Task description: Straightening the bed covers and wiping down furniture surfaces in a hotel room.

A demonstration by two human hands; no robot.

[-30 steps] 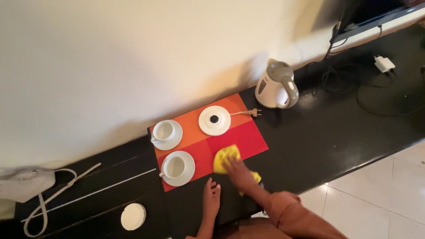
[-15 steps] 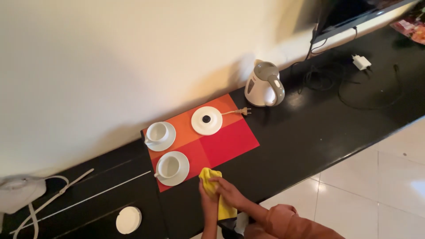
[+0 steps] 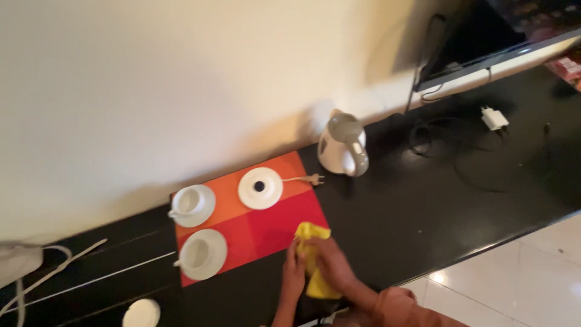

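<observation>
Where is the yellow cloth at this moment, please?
In the head view, the yellow cloth is low at centre, held between both hands at the red mat's near right corner.

I see a dark flat screen [image 3: 484, 30] at the top right, standing on the black tabletop [image 3: 436, 212] against the wall. Reddish packages [image 3: 569, 63] lie blurred at the right edge beneath it.

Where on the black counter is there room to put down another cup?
The counter is bare right of the mat, in front of the white kettle. There is a smaller gap left of the mat, by the white cord. The mat is crowded: two cups on saucers, a round kettle base, and both hands holding the yellow cloth.
</observation>
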